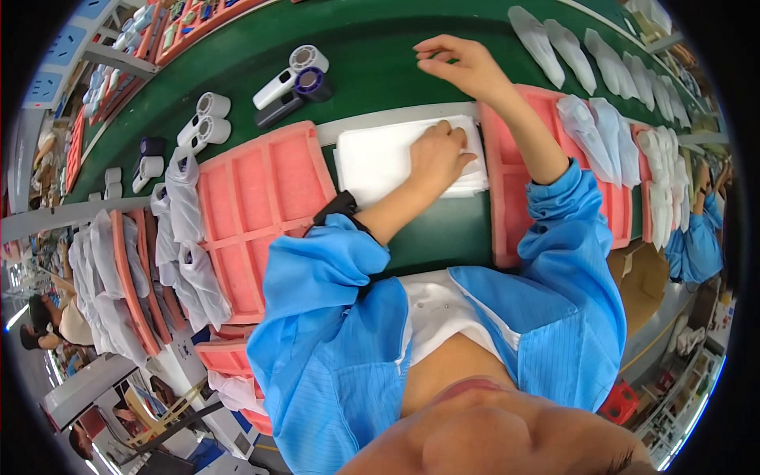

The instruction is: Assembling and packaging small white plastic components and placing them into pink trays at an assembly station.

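Open green work surface point(380, 47) stretches between the right hand point(453, 60), fingers loosely curled around nothing, and the nearest handheld devices: one white point(277, 89), one dark point(280, 109). Two white devices point(207, 119) lie farther left. Here's the left hand point(439, 154), bent fingers down on one stack of white sheets point(368, 158); whether they pinch a sheet, can't tell! That stack sits between two coral trays, close to both edges. The left tray point(297, 162) shows bare compartments, with bagged pieces point(206, 281) along its left edge; the right tray point(500, 198) carries about three bagged pieces.
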A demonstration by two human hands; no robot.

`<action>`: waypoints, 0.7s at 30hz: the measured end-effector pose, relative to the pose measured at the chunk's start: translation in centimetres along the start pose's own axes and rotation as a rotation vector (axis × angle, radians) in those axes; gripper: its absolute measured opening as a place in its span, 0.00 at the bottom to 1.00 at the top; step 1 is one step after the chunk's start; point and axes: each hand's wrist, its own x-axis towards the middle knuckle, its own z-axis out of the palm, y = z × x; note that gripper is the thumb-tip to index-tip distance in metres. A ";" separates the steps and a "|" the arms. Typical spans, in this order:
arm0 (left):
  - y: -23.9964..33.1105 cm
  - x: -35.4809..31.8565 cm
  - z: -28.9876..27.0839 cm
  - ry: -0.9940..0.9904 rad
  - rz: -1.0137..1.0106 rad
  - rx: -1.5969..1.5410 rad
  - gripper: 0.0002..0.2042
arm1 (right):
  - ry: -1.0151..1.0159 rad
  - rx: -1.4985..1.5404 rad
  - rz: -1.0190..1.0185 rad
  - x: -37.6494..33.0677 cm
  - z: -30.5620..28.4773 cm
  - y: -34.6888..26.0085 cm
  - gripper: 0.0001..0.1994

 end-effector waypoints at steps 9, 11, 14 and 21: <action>0.4 -0.6 1.3 0.146 -0.073 -0.052 0.08 | -0.211 -0.166 -0.029 9.0 16.1 3.5 0.35; 0.4 -0.5 0.7 0.099 -0.151 -0.119 0.08 | -0.179 -0.055 -0.066 9.4 15.7 3.7 0.34; -1.7 -0.5 -1.2 0.036 -0.228 -0.296 0.07 | -0.147 -0.088 -0.112 8.4 11.1 -2.5 0.33; -0.7 1.8 -5.7 -0.046 -0.251 -0.850 0.07 | 0.295 -0.025 -0.012 -5.4 -11.3 -5.9 0.27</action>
